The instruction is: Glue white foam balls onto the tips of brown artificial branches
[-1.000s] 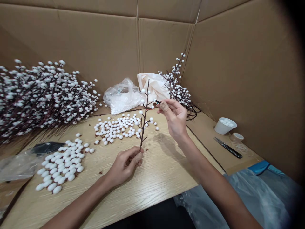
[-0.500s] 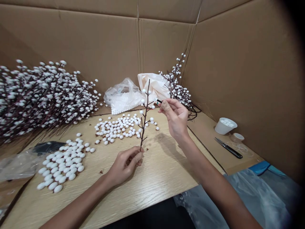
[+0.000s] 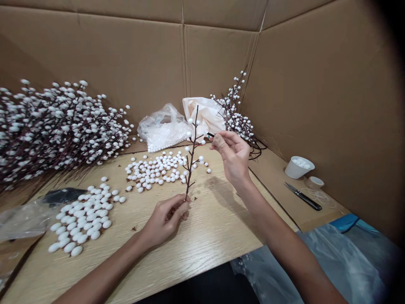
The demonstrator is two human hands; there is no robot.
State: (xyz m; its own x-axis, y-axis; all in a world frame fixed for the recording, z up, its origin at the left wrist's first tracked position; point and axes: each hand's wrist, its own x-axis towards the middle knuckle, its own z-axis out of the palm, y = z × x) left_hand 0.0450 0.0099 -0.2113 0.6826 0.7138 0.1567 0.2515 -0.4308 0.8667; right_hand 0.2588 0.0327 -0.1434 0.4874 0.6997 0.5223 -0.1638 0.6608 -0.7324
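My left hand [image 3: 169, 217] is closed round the lower end of a thin dark-brown artificial twig [image 3: 190, 166], which stands nearly upright. Short side shoots leave its stem, and white berries show on or just behind its upper part. To the right of the twig, my right hand [image 3: 233, 154] pinches a small black stick-like piece [image 3: 210, 134] between thumb and forefinger. Its tip points left at the twig, with a small gap between them; I cannot tell its exact kind. Loose white berries [image 3: 155, 171] lie behind the twig, and larger white berries [image 3: 85, 217] lie to the left.
Bundles of white-berried branches stand at the left [image 3: 63, 122] and at the back right [image 3: 237, 114]. Between them sits a clear bag [image 3: 164, 131] of white balls. A white cup [image 3: 299, 167], a tape roll [image 3: 314, 182] and black-handled scissors [image 3: 303, 197] lie right. Cardboard walls [image 3: 126, 55] surround the table.
Almost nothing differs. Both hands keep their grips, and the twig and the black piece have shifted only very slightly left.
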